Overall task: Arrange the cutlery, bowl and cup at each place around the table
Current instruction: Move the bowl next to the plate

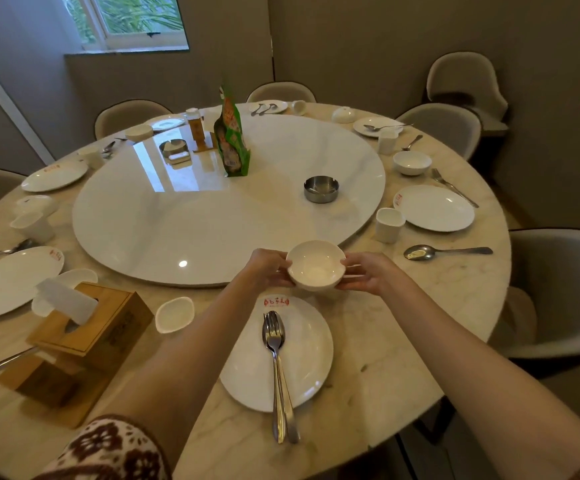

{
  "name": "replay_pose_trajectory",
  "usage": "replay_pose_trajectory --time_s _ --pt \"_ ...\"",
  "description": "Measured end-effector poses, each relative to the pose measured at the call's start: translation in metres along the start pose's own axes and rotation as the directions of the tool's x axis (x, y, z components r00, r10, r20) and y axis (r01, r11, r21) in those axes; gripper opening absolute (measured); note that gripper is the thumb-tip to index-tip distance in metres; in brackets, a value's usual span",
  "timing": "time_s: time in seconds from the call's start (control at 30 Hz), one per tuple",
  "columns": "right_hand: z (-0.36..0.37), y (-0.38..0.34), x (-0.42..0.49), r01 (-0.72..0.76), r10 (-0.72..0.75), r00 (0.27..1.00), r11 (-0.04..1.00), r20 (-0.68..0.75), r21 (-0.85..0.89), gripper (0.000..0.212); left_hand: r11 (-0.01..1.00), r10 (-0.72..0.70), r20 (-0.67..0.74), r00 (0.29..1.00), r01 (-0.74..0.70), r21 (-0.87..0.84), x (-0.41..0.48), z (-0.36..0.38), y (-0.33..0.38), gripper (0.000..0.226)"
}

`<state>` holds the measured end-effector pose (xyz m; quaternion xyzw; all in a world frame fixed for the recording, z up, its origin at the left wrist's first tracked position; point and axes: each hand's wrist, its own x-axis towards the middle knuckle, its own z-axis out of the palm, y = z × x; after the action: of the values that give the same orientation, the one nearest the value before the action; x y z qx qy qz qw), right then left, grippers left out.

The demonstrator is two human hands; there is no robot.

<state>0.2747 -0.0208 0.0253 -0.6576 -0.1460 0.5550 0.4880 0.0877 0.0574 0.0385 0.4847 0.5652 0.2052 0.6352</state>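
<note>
A small white bowl [315, 265] is held upright between my left hand [268, 268] and my right hand [368, 273], just beyond the near white plate [307, 355] and at the edge of the turntable. A fork and a spoon [278, 368] lie stacked lengthwise on that plate. To the plate's left a white cup [174, 314] lies on its side. Another cup [388, 224] stands upright at the right, with a loose spoon [446, 252] beyond it.
The round marble table [403, 341] carries a large turntable [212, 216] with a steel ashtray [321, 189] and a green packet [232, 140]. A wooden tissue box [91, 323] sits near left. Other places hold plates, bowls, cups and cutlery. Chairs ring the table.
</note>
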Motion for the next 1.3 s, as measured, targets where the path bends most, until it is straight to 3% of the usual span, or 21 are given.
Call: replay_pose_trajectory --time_s 0.23,1.1,1.3 --pt "-0.017 0.019 -0.006 0.004 -0.004 0.999 1.0 -0.044 0.008 0.033 0.992 0.047 -0.039 0.998 -0.042 0.12 0.0 0.021 -0.014 0.03" --pt "-0.023 0.046 -0.011 0.024 -0.016 0.996 0.996 -0.091 0.088 0.035 0.982 0.09 -0.152 0.984 -0.062 0.18 0.005 0.037 -0.04 0.027" --pt "-0.022 0.056 -0.018 0.024 -0.011 0.993 0.994 -0.121 0.107 0.038 0.968 0.233 -0.207 0.95 -0.207 0.141 -0.003 0.029 -0.051 0.031"
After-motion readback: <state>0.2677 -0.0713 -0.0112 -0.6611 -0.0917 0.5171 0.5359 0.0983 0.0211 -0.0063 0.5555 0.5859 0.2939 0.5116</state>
